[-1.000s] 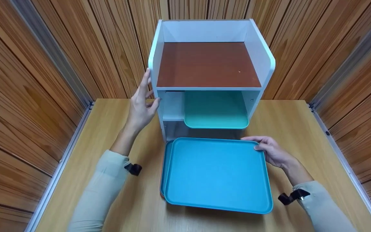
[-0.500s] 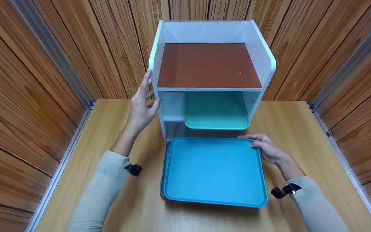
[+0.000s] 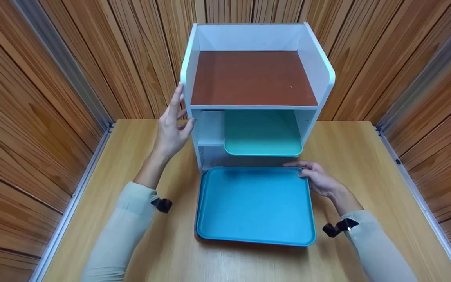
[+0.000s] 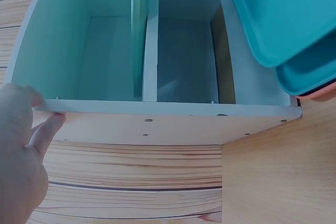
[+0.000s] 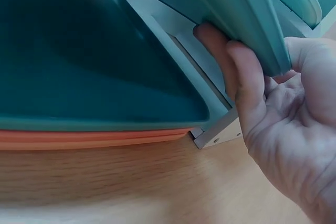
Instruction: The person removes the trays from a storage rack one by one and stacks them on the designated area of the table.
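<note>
My right hand grips a blue tray by its far right corner, thumb on top and fingers beneath. In the right wrist view this held tray hangs tilted above a second blue tray, with orange trays stacked below that one on the table. My left hand holds the left side panel of a white shelf unit, thumb at the front edge and fingers along the outer face. On the unit's middle shelf lies a mint green tray, sticking out a little at the front.
The unit's top compartment has a brown base. Below the mint tray is a lower compartment, behind the tray stack. Wood-grain walls with metal rails close in the wooden table at the back and sides.
My right hand has moved left and slightly away from me with the blue tray, which now lies more nearly in line over the stack. My left hand stays on the side panel.
</note>
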`<state>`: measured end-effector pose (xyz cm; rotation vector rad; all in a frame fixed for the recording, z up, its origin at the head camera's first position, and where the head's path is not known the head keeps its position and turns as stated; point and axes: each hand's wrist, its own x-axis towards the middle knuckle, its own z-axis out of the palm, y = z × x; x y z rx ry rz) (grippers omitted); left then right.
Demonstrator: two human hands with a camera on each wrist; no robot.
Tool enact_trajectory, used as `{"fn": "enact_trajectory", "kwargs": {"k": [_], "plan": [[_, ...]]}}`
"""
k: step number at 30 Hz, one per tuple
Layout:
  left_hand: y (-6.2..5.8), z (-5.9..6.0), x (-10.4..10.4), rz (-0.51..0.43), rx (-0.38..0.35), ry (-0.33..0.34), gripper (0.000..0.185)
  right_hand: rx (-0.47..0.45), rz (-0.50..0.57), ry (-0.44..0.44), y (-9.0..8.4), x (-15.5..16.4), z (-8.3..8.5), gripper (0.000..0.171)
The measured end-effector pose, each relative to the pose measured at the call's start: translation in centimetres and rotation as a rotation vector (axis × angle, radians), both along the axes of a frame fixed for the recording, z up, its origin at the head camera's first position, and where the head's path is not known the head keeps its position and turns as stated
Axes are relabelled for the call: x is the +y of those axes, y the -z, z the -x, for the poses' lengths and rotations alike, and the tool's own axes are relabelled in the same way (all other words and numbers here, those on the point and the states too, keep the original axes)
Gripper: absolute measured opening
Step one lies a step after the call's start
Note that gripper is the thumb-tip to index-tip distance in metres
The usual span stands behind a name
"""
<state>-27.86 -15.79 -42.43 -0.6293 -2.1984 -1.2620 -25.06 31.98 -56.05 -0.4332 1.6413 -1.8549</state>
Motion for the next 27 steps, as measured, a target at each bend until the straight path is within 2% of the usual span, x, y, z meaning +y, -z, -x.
{"fn": "enact_trajectory", "kwargs": {"k": [4,12,16,23,27], "plan": [[0.0,0.0,0.0,-0.004,0.008,0.007,0.081,-0.005,-0.058,0.035,0.2,-0.5,0.1,0.049],[0.0,-0.1,0.1,-0.018,-0.030,0.009,0.082,-0.018,-0.160,0.071,0.5,-1.1,0.0,0.048],[0.0,0.1,0.1,-0.012,-0.019,0.012,0.081,-0.004,-0.204,0.109,0.3,-1.4,-0.1,0.047],[0.1,0.0,0.0,-0.008,-0.003,0.014,0.081,0.041,-0.383,0.201,0.2,-1.8,-0.3,0.050],[0.0,0.1,-0.1,-0.002,0.010,0.020,0.080,0.050,-0.408,0.220,0.1,-1.6,-0.3,0.053]]}}
